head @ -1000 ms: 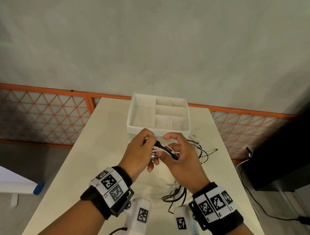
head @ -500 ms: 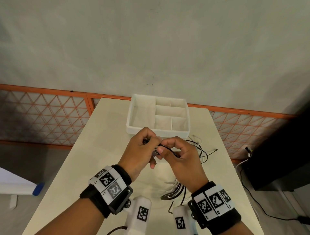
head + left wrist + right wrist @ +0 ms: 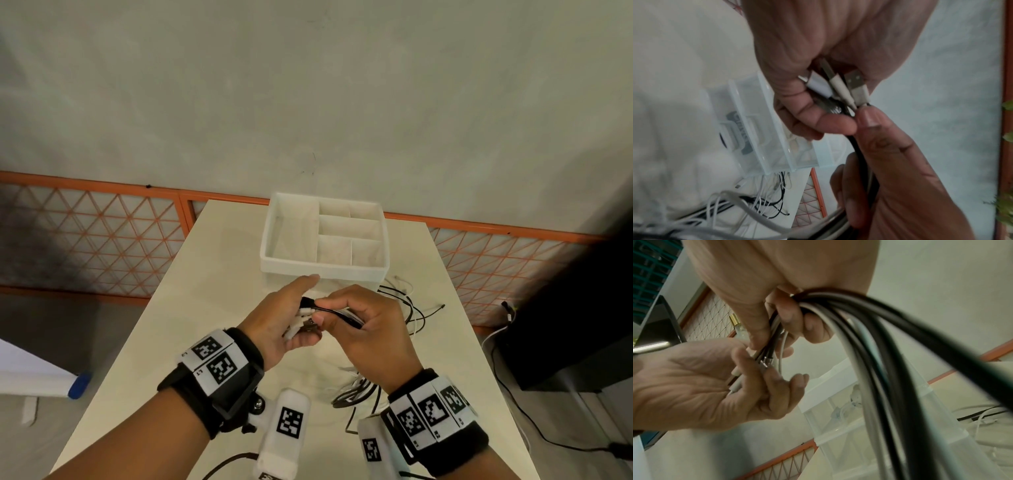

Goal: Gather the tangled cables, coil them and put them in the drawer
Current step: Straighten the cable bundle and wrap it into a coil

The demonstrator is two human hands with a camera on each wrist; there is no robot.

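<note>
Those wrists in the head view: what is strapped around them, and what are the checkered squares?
Both hands are bare, with no gloves or sleeves. The left hand and right hand each have a wide black wristband carrying white panels printed with black square-pattern markers. Below each wrist hangs a white block-shaped unit with its own marker, probably the wrist camera; a thin dark cable runs from the left one.

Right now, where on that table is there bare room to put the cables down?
Bare tabletop lies left of the white tray, running down to the left hand. Loose cables crowd the space right of the right hand and under it.
</note>
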